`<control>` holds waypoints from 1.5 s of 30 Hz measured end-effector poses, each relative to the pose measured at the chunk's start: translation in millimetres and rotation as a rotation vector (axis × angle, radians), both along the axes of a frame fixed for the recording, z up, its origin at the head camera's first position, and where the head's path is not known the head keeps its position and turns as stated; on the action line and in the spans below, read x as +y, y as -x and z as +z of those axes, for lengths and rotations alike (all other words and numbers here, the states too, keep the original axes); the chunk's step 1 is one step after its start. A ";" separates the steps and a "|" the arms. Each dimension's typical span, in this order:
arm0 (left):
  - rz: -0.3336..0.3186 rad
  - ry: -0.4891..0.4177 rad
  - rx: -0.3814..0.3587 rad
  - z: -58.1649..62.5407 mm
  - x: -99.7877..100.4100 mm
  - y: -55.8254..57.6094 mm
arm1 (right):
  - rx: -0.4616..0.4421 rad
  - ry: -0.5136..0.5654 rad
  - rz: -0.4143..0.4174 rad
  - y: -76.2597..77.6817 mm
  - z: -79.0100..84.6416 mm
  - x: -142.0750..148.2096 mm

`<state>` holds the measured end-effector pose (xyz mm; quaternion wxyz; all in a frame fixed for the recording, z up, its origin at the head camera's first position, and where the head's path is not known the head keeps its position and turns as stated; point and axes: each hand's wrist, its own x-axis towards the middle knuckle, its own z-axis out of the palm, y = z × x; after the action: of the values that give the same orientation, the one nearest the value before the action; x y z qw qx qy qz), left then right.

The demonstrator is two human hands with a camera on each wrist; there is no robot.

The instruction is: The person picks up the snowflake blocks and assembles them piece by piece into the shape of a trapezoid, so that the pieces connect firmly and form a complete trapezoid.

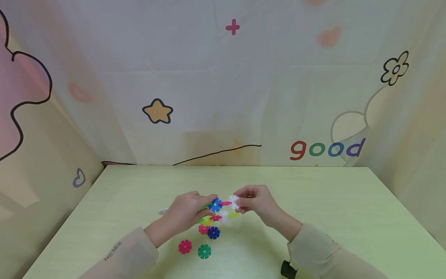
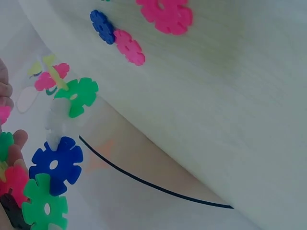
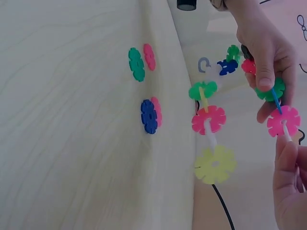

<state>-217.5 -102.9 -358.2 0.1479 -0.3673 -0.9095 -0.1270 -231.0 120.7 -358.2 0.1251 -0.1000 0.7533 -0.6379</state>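
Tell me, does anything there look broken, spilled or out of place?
Nothing stands out as broken or spilled. A green disc, a blue disc and two pink discs lie loose on the tabletop, but they look like spare pieces. The notched-disc chain in the left hand and right hand seems linked on purpose.

We see a bright blue disc (image 1: 215, 204), a pink disc (image 1: 225, 203) and a white disc (image 1: 234, 202) from left to right, with a yellow disc (image 1: 234, 215) nearer. Nearest, we find a rose-red disc (image 1: 185, 247) left of a green disc (image 1: 204, 251). The tabletop (image 1: 331, 209) is pale yellow-green, faintly streaked. On the far backdrop (image 1: 195, 46), we note a black-outlined orange star (image 1: 158, 111) and "good" lettering (image 1: 330, 150) in red, green, blue and purple.
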 end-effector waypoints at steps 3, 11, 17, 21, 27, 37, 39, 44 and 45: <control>-0.004 -0.008 -0.003 1.1 1.2 -0.6 | 0.005 -0.002 -0.014 -1.0 -0.2 -0.8; 0.037 0.033 -0.100 2.3 5.0 11.1 | 0.011 0.015 -0.031 8.6 0.5 0.6; 0.063 0.038 -0.211 -4.4 6.2 23.8 | -0.037 0.010 -0.085 16.5 -3.0 -0.7; 0.064 0.040 -0.263 -10.9 6.6 29.5 | -0.057 0.005 -0.102 19.4 -7.0 -0.7; 0.070 0.045 -0.303 -15.9 7.6 31.6 | -0.075 0.001 -0.110 21.7 -12.0 -1.1; 0.020 0.052 -0.253 -21.4 15.0 29.6 | -0.087 0.023 -0.092 23.3 -17.1 -2.2; 0.010 0.038 -0.251 -22.7 15.3 29.4 | -0.092 0.024 -0.098 23.5 -17.2 -2.4; -0.008 0.007 -0.255 -23.3 13.8 29.5 | -0.097 0.023 -0.093 23.1 -16.0 -2.6; -0.005 0.003 -0.257 -22.6 12.9 29.4 | -0.096 0.024 -0.085 22.9 -15.7 -2.3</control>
<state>-247.0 -90.1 -380.8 0.0295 -0.3506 -0.9201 -0.1721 -254.0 118.3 -373.9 0.1327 -0.0388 0.7421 -0.6559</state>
